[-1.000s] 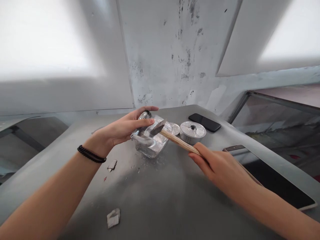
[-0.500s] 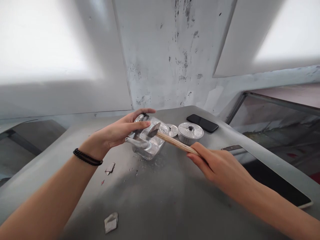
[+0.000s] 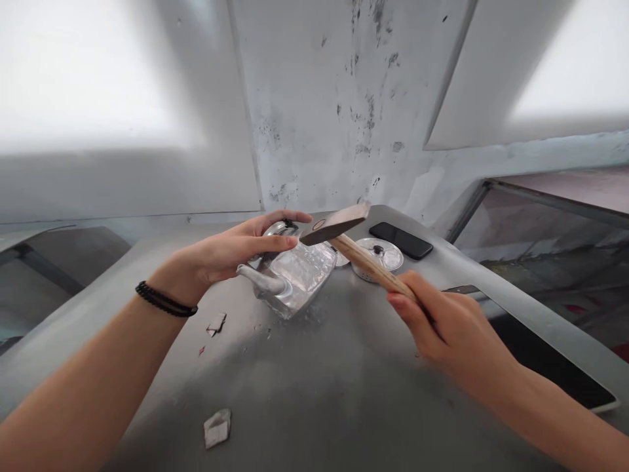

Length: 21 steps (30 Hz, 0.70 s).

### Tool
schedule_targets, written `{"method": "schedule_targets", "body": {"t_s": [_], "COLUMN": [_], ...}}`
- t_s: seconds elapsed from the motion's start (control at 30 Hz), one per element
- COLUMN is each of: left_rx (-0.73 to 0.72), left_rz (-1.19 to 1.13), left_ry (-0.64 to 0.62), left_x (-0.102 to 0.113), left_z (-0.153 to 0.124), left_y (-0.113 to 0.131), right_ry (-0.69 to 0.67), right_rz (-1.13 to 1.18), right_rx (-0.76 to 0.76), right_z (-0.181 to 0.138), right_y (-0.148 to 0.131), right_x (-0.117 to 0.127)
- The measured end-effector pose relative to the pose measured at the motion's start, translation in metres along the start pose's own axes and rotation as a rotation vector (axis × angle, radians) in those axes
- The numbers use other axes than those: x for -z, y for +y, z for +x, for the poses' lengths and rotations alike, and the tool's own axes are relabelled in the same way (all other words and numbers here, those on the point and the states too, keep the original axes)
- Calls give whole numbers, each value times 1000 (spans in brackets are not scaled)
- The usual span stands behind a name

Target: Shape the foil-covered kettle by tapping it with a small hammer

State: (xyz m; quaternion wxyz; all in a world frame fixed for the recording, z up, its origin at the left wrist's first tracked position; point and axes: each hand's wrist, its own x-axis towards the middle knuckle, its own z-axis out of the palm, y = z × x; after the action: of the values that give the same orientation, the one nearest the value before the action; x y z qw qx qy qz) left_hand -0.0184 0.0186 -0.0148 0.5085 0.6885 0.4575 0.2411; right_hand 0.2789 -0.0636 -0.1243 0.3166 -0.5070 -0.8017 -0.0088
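My left hand (image 3: pixel 236 246) grips a silvery metal teapot (image 3: pixel 304 269) by its rim end, thumb pressed on the near side. The teapot lies tipped over on the grey table, its spout (image 3: pixel 260 280) pointing left toward my wrist. My right hand (image 3: pixel 437 314) is closed round the wooden handle of a hammer (image 3: pixel 371 262). The hammer's metal head is raised above the teapot's side, apart from it. Behind the hammer stands a round perforated metal strainer (image 3: pixel 366 272) with a black-knobbed top; a second metal disc beside it is mostly hidden.
A black phone (image 3: pixel 400 240) lies at the back right of the table (image 3: pixel 295 387). A larger black tablet-like device (image 3: pixel 535 354) is partly under my right forearm. Small broken flakes (image 3: pixel 216 323) and a grey-white chip (image 3: pixel 217 428) lie at the left. A stained wall (image 3: pixel 319 131) rises behind.
The hammer has lifted off the teapot's side, its head rising up and to the right. My left hand keeps hold of the teapot, which has turned slightly.
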Motion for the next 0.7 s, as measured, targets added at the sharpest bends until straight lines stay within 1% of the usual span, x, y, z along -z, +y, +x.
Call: {"method": "schedule_targets", "body": {"t_s": [0.03,0.13,0.17,0.2,0.3,0.33,0.37,0.47,0.5,0.53,0.63,0.7], "left_rx": [10,62,73,75,56,55,59,83,86,85,49,33], "left_rz": [2,-5,-14,-30,-67,-74,-76,-81,-86,-88,-81,-76], "left_ry": [-9,10,17,17,23,20,16,-14,-21,-24,-14,6], "left_x": [1,4,5,6,7,7,7,7,7,7,6,4], "left_z": [0,0,0,1,2,2,3,3,3,3,4,4], "left_y": [0,1,1,0,-2,-2,-2,-2,-3,-3,-4,-4], "right_ry": [-23,-154,-165,-141,-4,9,-10,-151,-177,-178,-102,-81], "right_rz": [-2,-4,5,19,76,84,81,25,14,17,77,108], "right_rx": [9,28,25,16,-33,-43,-46,-29,-29,-35,-75,-112], "right_z": [1,2,3,2,1,0,1,2,2,2,0,-1], "right_y": [0,-2,-2,-2,0,2,3,5,5,5,3,3], "right_x": [0,1,2,3,6,5,5,1,0,0,1,1]}}
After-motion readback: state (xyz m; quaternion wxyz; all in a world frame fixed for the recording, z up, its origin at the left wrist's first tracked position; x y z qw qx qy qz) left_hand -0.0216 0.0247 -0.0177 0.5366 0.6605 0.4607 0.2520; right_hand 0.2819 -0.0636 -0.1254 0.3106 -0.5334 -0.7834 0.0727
